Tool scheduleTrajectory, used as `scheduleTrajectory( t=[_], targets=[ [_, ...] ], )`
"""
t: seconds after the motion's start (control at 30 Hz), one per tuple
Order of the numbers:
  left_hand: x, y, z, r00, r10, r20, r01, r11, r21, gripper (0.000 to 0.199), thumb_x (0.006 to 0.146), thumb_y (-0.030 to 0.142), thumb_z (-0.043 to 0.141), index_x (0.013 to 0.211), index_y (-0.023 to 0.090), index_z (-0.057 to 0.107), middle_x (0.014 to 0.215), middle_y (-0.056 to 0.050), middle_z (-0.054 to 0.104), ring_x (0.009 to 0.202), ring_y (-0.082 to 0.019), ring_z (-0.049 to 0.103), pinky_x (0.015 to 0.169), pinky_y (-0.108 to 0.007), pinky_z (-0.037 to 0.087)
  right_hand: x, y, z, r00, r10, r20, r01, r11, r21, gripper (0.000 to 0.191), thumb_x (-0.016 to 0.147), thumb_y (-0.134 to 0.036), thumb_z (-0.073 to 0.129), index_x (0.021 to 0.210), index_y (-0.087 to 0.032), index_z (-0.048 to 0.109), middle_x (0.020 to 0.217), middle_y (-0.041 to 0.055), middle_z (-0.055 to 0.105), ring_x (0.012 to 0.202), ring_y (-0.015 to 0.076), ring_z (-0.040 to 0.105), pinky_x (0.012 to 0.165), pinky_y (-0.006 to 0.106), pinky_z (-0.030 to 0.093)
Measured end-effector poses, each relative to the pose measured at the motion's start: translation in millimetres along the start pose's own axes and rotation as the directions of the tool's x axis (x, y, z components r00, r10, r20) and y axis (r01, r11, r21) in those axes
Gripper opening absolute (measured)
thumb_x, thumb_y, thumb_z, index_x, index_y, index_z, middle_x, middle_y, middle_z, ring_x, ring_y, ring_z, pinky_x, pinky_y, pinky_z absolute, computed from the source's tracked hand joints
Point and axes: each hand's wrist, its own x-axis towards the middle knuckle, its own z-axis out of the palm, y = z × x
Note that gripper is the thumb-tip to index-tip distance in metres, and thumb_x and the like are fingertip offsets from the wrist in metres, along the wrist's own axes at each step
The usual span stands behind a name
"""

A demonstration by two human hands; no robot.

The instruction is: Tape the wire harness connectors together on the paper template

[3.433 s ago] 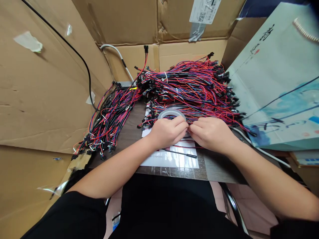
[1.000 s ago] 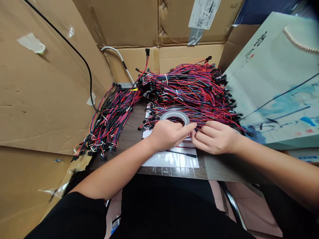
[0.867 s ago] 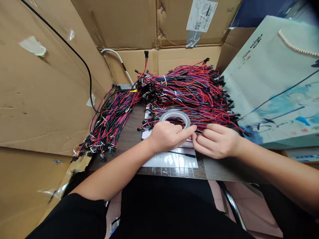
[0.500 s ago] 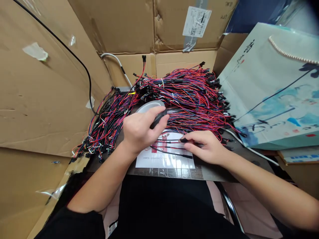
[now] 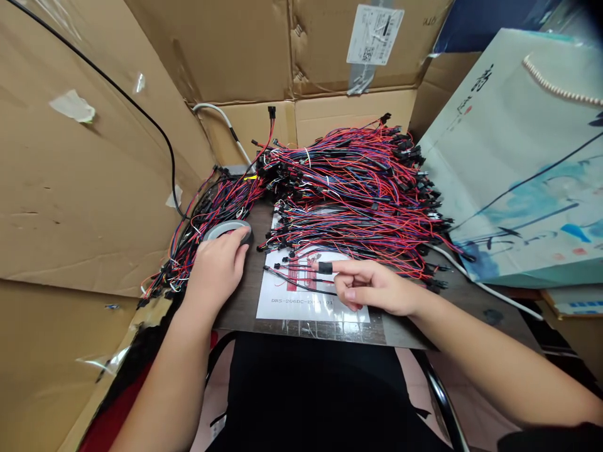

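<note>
My left hand (image 5: pixel 214 267) is closed around the edge of a roll of tape (image 5: pixel 226 227), a grey ring with a dark side, at the left of the sheet. On the outstretched index finger of my right hand (image 5: pixel 372 285) sits a short piece of black tape (image 5: pixel 325 268); the other fingers are curled in. Beneath that hand, a few thin wire leads (image 5: pixel 301 277) with small black connectors lie across a printed paper sheet (image 5: pixel 292 309). Their right ends are hidden by my right hand.
A large pile of red, blue and black wire harnesses (image 5: pixel 348 163) fills the back of the table. More harnesses (image 5: pixel 188 251) lie at the left edge. Cardboard walls (image 5: pixel 235 50) stand behind and left. A pale paper bag (image 5: pixel 518 157) stands at the right.
My left hand has moved left and toward me with the tape roll, off the sheet. My right index finger has stretched out, with the black tape piece now on it.
</note>
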Motion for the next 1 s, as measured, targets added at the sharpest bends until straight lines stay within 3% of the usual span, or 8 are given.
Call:
scheduleTrajectory(
  t=[0.1, 0.23, 0.3, 0.4, 0.5, 0.7, 0.83, 1.0],
  targets=[
    [-4.4, 5.2, -3.3, 0.997, 0.029, 0.078, -0.028, 1.0, -0.006, 0.035, 0.096, 0.029, 0.046, 0.125, 0.019, 0.062, 0.116, -0.012, 0.068, 0.102, -0.029, 0.065, 0.089, -0.044, 0.05, -1.7, 0.7, 5.1, 0.999, -0.01, -0.04, 0.01, 1.0, 0.007, 0.055, 0.094, -0.032, 0.058, 0.145, -0.019, 0.044, 0.069, -0.0046, 0.05, 0.059, 0.0072, 0.045, 0.054, 0.02, 0.037],
    [-10.0, 40.7, -26.5, 0.985, 0.031, -0.168, -0.065, 0.977, -0.203, 0.027, 0.09, 0.029, 0.061, 0.116, 0.021, 0.067, 0.117, -0.011, 0.066, 0.11, -0.026, 0.061, 0.098, -0.043, 0.048, -4.1, 2.8, 9.8, 0.999, -0.005, -0.033, 0.006, 1.0, 0.019, 0.06, 0.095, -0.032, 0.058, 0.15, -0.021, 0.037, 0.068, -0.0056, 0.047, 0.057, 0.0066, 0.044, 0.053, 0.02, 0.037],
    [-11.0, 69.3, -35.9, 0.972, -0.001, -0.235, -0.111, 0.879, -0.464, 0.016, 0.091, 0.025, 0.062, 0.104, 0.021, 0.07, 0.101, -0.006, 0.07, 0.096, -0.02, 0.064, 0.09, -0.036, 0.052, -4.2, 3.8, 11.3, 1.0, -0.024, -0.007, 0.024, 1.0, 0.014, 0.063, 0.095, -0.032, 0.057, 0.153, -0.023, 0.032, 0.07, -0.0052, 0.049, 0.058, 0.0069, 0.045, 0.054, 0.021, 0.039],
    [-8.5, 108.5, -36.0, 0.994, 0.042, -0.099, -0.103, 0.642, -0.76, 0.015, 0.092, 0.028, 0.062, 0.1, 0.019, 0.07, 0.092, -0.005, 0.07, 0.082, -0.015, 0.065, 0.073, -0.028, 0.054, -3.1, 6.4, 13.6, 0.998, -0.069, -0.011, 0.068, 0.997, -0.03, 0.063, 0.096, -0.031, 0.056, 0.153, -0.024, 0.031, 0.069, -0.0061, 0.048, 0.057, 0.0068, 0.044, 0.055, 0.021, 0.04],
    [-3.8, 128.8, -24.4, 1.0, 0.003, 0.012, 0.008, 0.498, -0.867, 0.017, 0.09, 0.033, 0.064, 0.086, 0.017, 0.07, 0.081, -0.004, 0.068, 0.075, -0.014, 0.063, 0.066, -0.026, 0.052, -1.3, 10.0, 16.0, 0.986, -0.153, -0.069, 0.136, 0.968, -0.209, 0.058, 0.096, -0.03, 0.054, 0.151, -0.024, 0.035, 0.067, -0.0066, 0.046, 0.056, 0.0072, 0.041, 0.055, 0.021, 0.038],
    [-0.7, 128.5, -9.4, 0.983, -0.051, 0.179, 0.186, 0.271, -0.944, 0.027, 0.09, 0.036, 0.064, 0.071, 0.015, 0.065, 0.071, -0.003, 0.064, 0.067, -0.013, 0.059, 0.063, -0.026, 0.05, 0.0, 10.5, 15.3, 0.918, -0.335, -0.212, 0.091, 0.698, -0.71, 0.052, 0.093, -0.018, 0.05, 0.145, -0.023, 0.046, 0.065, -0.0056, 0.053, 0.054, 0.0077, 0.038, 0.057, 0.022, 0.037],
    [-0.4, 123.9, -12.9, 0.993, -0.014, 0.121, 0.118, 0.344, -0.932, 0.026, 0.09, 0.034, 0.062, 0.072, 0.016, 0.065, 0.073, -0.003, 0.063, 0.073, -0.014, 0.058, 0.07, -0.029, 0.049, -1.3, 6.5, 9.5, 0.898, -0.409, -0.164, 0.053, 0.47, -0.881, 0.054, 0.09, -0.012, 0.048, 0.142, -0.025, 0.05, 0.076, -0.0022, 0.063, 0.064, 0.0096, 0.052, 0.066, 0.025, 0.042],
    [3.0, 114.9, -21.0, 0.987, 0.104, 0.123, 0.064, 0.448, -0.892, 0.024, 0.091, 0.03, 0.061, 0.072, 0.015, 0.064, 0.073, -0.002, 0.063, 0.07, -0.013, 0.056, 0.07, -0.028, 0.046, -3.5, 5.8, 6.6, 0.874, -0.474, -0.102, -0.01, 0.192, -0.981, 0.049, 0.089, -0.014, 0.051, 0.136, -0.028, 0.058, 0.074, -0.0016, 0.065, 0.064, 0.0115, 0.054, 0.067, 0.027, 0.042]
  ],
)
